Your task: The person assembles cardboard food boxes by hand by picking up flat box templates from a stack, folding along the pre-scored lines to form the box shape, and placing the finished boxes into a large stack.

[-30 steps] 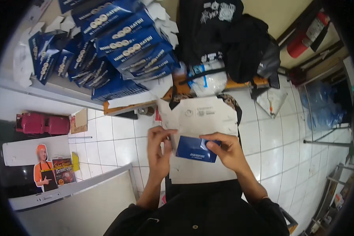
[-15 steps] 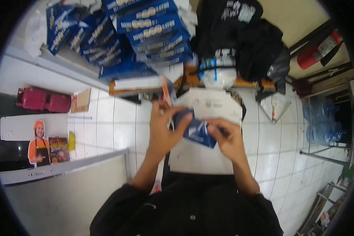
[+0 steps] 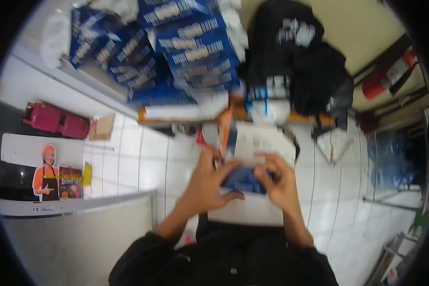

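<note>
A blue printed cardboard piece [image 3: 245, 180] is held between my two hands, above a white cardboard sheet [image 3: 252, 212] on my lap. My left hand [image 3: 207, 183] grips its left side, with the fingers above and the thumb near its lower edge. At the right end, my right hand [image 3: 280, 183] is closed with thumb and fingertips pinching the upper part; motion blurs the fingertips. An orange and dark-blue strip [image 3: 228, 131] rises beyond my left fingers; whether it joins the blue piece I cannot tell.
Stacked blue printed boxes [image 3: 195, 47] crowd the table ahead, beside black cloth bags [image 3: 314, 71] and a white-and-blue plastic pack [image 3: 269, 107]. A pink gas cylinder [image 3: 57, 119] lies left. A red fire extinguisher [image 3: 388, 78] hangs at right, above large blue water bottles [image 3: 391, 167].
The view has tilted, so the table and lap sit lower. The blue piece has turned more level and its upper part is bent up. My left thumb has moved down to its lower edge.
</note>
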